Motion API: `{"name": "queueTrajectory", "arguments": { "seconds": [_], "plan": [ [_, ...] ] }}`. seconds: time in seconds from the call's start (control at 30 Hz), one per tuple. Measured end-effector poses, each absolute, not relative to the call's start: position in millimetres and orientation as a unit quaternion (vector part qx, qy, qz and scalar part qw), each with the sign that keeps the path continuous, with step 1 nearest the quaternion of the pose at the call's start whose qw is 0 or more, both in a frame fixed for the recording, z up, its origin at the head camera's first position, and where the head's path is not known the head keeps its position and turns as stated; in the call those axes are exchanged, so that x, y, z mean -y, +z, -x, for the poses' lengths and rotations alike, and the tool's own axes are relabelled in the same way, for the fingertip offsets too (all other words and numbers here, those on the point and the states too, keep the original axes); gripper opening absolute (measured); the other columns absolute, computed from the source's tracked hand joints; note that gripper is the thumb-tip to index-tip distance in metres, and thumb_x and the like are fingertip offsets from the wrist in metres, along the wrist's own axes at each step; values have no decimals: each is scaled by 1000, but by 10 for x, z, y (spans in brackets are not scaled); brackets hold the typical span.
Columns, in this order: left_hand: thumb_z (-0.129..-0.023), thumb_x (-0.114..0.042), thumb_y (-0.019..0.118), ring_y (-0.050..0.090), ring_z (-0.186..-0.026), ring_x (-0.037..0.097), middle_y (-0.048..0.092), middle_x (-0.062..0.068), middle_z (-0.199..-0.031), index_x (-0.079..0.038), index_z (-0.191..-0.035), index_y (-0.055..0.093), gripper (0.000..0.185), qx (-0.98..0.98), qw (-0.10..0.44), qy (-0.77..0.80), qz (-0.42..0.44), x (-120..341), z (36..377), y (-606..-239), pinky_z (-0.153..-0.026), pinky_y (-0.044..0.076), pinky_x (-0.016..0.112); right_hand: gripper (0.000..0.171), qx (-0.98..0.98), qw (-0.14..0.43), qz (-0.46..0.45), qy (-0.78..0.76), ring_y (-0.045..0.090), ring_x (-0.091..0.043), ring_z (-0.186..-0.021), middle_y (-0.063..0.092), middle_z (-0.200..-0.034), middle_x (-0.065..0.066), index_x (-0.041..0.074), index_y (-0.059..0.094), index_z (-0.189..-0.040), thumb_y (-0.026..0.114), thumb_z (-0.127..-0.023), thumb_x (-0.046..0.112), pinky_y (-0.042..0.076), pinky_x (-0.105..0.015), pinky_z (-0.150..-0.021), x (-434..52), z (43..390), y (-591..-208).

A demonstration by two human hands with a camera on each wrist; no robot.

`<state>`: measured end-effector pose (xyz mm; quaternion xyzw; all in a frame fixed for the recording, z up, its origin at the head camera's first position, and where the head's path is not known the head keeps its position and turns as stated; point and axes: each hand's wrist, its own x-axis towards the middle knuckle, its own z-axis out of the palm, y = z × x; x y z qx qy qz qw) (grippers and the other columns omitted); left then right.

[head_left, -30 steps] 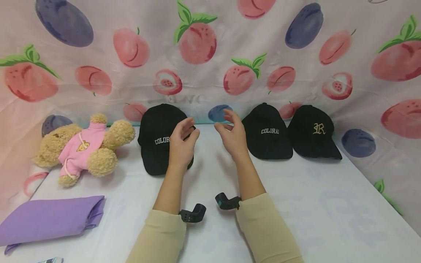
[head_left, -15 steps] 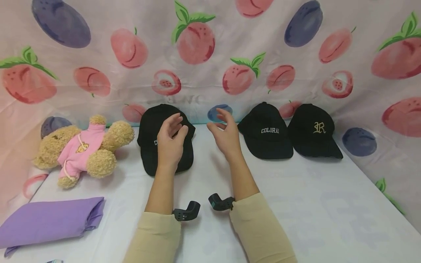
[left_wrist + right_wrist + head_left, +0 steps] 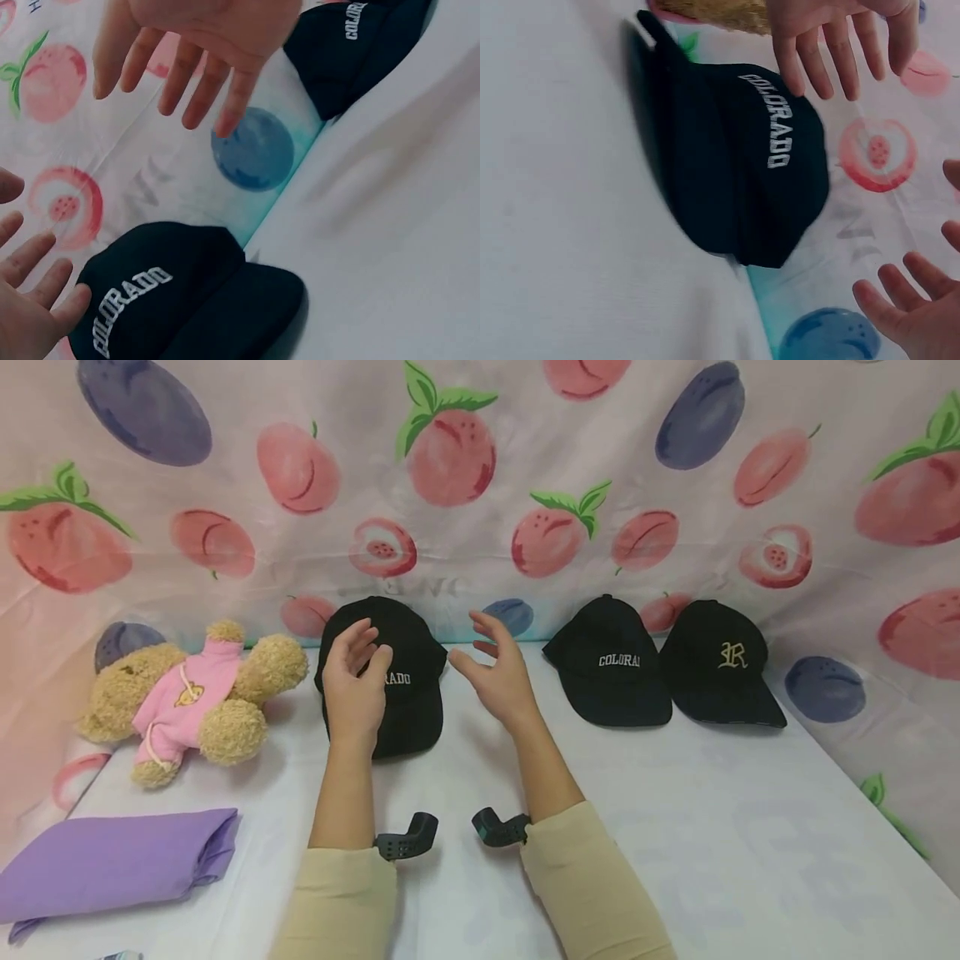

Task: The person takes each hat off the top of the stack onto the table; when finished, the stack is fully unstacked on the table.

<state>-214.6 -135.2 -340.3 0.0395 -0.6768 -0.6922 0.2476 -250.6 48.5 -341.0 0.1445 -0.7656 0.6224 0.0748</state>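
A black baseball cap [image 3: 408,710] lettered COLORADO rests on the white table at left of centre. My left hand [image 3: 356,693] is raised in front of it, fingers relaxed and apart, hiding part of the lettering. My right hand [image 3: 501,681] hovers just right of that cap, its fingers loosely bent and holding nothing. The palms face each other across a gap. In the left wrist view the same cap [image 3: 187,300] sits beside my left hand [image 3: 34,307]. The right wrist view shows the cap [image 3: 727,150] side-on, with my right hand [image 3: 922,315] at the lower right.
Two more black caps stand at the right, one lettered COLORA [image 3: 611,681] and one with a gold R [image 3: 712,668]. A teddy bear [image 3: 191,693] in pink lies at the left. Folded purple cloth [image 3: 112,864] lies front left. Fruit-printed fabric [image 3: 465,535] hangs behind.
Both hands have shifted left, the left hand further across the front of the left cap. The gap between the hands has widened. The caps, bear and cloth stay in place.
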Motion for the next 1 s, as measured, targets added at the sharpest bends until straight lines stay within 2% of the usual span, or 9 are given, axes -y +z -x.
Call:
{"name": "queueTrajectory", "arguments": {
  "seconds": [0.23,0.5,0.7,1.0],
  "plan": [
    [-102,-16,61,45,-143,22,54,9,-149,-14,-147,55,46,683,240,-682,-104,1486,2090,-3387,-119,38,41,66,767,36,-176,616,48,-27,-142,43,-161,4,20,45,-155,73,-95,25,52,-48,-107,-390,2502,-3485],
    [-101,-14,58,43,-143,23,51,7,-149,-14,-147,55,46,681,227,-674,-175,1528,2088,-3452,-120,35,38,70,774,9,-161,612,50,-31,-141,45,-158,-4,21,43,-157,74,-95,27,50,-52,-108,-371,2492,-3586],
    [-100,-15,57,40,-143,24,46,8,-153,-14,-149,52,50,689,212,-665,-196,1575,2098,-3503,-121,32,39,71,775,-20,-147,614,49,-35,-142,44,-159,-9,24,44,-156,76,-93,29,48,-53,-111,-346,2501,-3667],
    [-101,-20,55,32,-146,28,34,14,-160,-14,-159,38,61,709,153,-649,-229,1720,2124,-3599,-122,32,44,76,780,-54,-132,609,45,-38,-145,37,-164,-15,20,41,-158,77,-92,25,45,-54,-113,-315,2553,-3768]
  ]
}}
